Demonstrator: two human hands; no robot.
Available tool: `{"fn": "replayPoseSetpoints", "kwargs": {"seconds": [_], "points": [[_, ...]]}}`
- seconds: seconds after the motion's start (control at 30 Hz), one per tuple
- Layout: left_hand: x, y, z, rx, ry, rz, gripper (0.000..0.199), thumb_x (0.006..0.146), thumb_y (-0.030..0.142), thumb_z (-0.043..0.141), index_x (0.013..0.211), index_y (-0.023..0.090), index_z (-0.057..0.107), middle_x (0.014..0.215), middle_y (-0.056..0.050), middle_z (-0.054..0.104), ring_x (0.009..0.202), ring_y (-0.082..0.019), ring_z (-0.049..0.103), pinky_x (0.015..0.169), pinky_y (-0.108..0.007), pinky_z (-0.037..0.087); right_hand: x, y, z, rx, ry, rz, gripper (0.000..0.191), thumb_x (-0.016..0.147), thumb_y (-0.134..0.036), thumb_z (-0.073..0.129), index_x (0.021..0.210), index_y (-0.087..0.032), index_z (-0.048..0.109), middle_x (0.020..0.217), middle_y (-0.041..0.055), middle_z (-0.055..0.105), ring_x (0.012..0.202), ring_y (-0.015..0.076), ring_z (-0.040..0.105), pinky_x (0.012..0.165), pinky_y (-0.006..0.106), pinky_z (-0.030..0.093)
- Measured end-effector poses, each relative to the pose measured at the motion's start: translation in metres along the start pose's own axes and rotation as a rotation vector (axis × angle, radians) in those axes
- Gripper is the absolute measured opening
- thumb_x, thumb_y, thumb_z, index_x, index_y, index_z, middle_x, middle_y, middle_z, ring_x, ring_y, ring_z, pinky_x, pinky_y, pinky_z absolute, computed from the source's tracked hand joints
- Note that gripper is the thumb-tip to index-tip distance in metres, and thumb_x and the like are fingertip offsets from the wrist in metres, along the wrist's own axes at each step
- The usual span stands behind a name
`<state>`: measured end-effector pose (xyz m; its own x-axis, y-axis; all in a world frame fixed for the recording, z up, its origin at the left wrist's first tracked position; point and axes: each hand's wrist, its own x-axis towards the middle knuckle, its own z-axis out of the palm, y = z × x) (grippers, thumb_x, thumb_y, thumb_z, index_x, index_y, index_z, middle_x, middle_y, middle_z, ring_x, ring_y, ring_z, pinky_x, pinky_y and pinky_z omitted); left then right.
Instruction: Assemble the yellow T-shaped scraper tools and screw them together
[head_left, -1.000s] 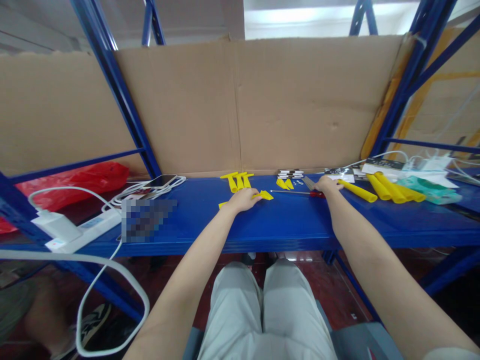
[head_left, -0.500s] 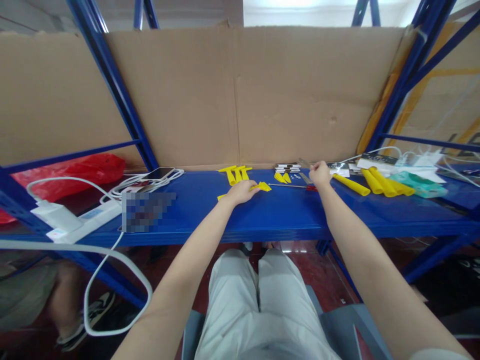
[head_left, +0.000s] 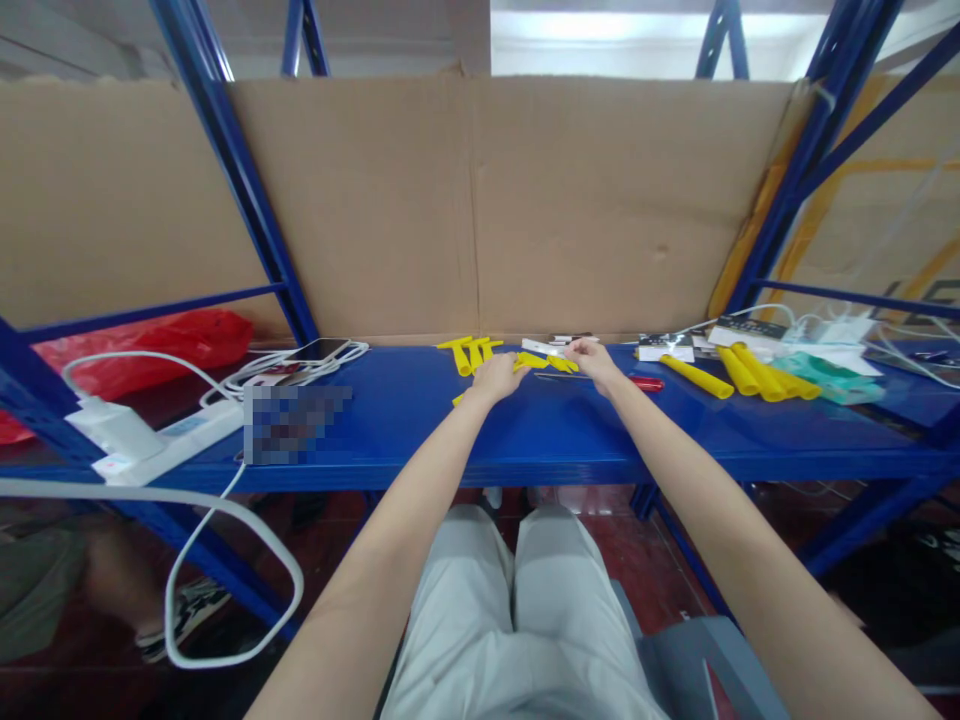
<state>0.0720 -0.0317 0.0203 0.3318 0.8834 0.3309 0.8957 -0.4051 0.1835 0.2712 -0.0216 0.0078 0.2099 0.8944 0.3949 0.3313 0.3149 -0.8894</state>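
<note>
My left hand (head_left: 496, 378) is closed around a yellow plastic handle (head_left: 531, 361), whose pointed end sticks out to the right past the fingers. Just to its right, my right hand (head_left: 591, 362) pinches a flat silver metal strip (head_left: 541, 348) that reaches left, over the handle's end; whether the two touch is unclear. Small yellow pieces (head_left: 561, 365) lie beneath and between the hands. A screwdriver with a red handle (head_left: 646, 384) rests on the blue bench, its shaft passing under my right hand. Several T-shaped yellow parts (head_left: 462, 358) stand behind my left hand.
Several yellow tubes (head_left: 757, 374) lie at the right, near a green plastic bag (head_left: 840, 378) and white packets (head_left: 666, 347). On the left are a white power strip (head_left: 180, 440), coiled white cables (head_left: 236, 375) and a red bag (head_left: 165, 338). Cardboard (head_left: 360, 210) backs the bench.
My right hand has come left with the metal strip, from beside the screwdriver handle to the yellow handle's end. My left hand has shifted slightly right, still holding the handle.
</note>
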Motion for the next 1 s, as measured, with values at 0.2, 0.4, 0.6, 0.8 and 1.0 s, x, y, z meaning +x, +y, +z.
{"fn": "replayPoseSetpoints", "kwargs": {"seconds": [0.2, 0.4, 0.6, 0.8, 1.0], "points": [[-0.009, -0.01, 0.002, -0.031, -0.018, 0.08, 0.037, 0.093, 0.041, 0.052, 0.124, 0.024, 0.064, 0.126, -0.008, 0.066, 0.119, -0.026, 0.058, 0.1, -0.039, 0.045, -0.012, -0.003, -0.003, -0.087, -0.312, 0.175, 0.03, 0.068, -0.037, 0.076, 0.064, -0.018, 0.053, 0.052, -0.0064, 0.042, 0.049, 0.006, 0.034, 0.045, 0.018, 0.026], [-0.016, -0.019, 0.001, -0.069, 0.023, 0.073, 0.036, 0.09, 0.04, 0.058, 0.122, 0.024, 0.066, 0.126, -0.008, 0.066, 0.12, -0.028, 0.057, 0.101, -0.041, 0.045, -0.017, -0.005, -0.003, -0.088, -0.541, 0.203, 0.034, 0.065, -0.04, 0.08, 0.063, -0.016, 0.056, 0.053, -0.0049, 0.044, 0.047, 0.0046, 0.033, 0.041, 0.018, 0.021], [-0.017, -0.016, 0.001, -0.101, 0.005, 0.082, 0.037, 0.09, 0.04, 0.059, 0.122, 0.024, 0.066, 0.127, -0.008, 0.065, 0.119, -0.028, 0.057, 0.101, -0.043, 0.044, -0.02, -0.01, 0.002, -0.078, -0.552, 0.2, 0.026, 0.072, -0.029, 0.076, 0.063, -0.016, 0.056, 0.055, -0.0042, 0.047, 0.048, 0.0048, 0.038, 0.043, 0.017, 0.025], [-0.017, -0.017, -0.001, -0.093, 0.016, 0.053, 0.036, 0.088, 0.039, 0.061, 0.121, 0.023, 0.066, 0.127, -0.008, 0.065, 0.121, -0.028, 0.057, 0.102, -0.042, 0.044, -0.023, -0.013, 0.009, 0.05, -0.433, 0.239, 0.025, 0.084, -0.017, 0.063, 0.066, -0.018, 0.046, 0.048, -0.0081, 0.037, 0.04, 0.0037, 0.029, 0.039, 0.016, 0.019], [-0.017, -0.017, -0.001, -0.068, 0.044, 0.037, 0.032, 0.089, 0.038, 0.06, 0.117, 0.026, 0.068, 0.124, -0.006, 0.067, 0.119, -0.027, 0.057, 0.099, -0.04, 0.047, -0.028, -0.016, 0.013, 0.001, -0.514, 0.237, 0.021, 0.086, -0.02, 0.061, 0.069, -0.017, 0.051, 0.049, -0.0022, 0.052, 0.039, 0.0049, 0.037, 0.038, 0.016, 0.022]]}}
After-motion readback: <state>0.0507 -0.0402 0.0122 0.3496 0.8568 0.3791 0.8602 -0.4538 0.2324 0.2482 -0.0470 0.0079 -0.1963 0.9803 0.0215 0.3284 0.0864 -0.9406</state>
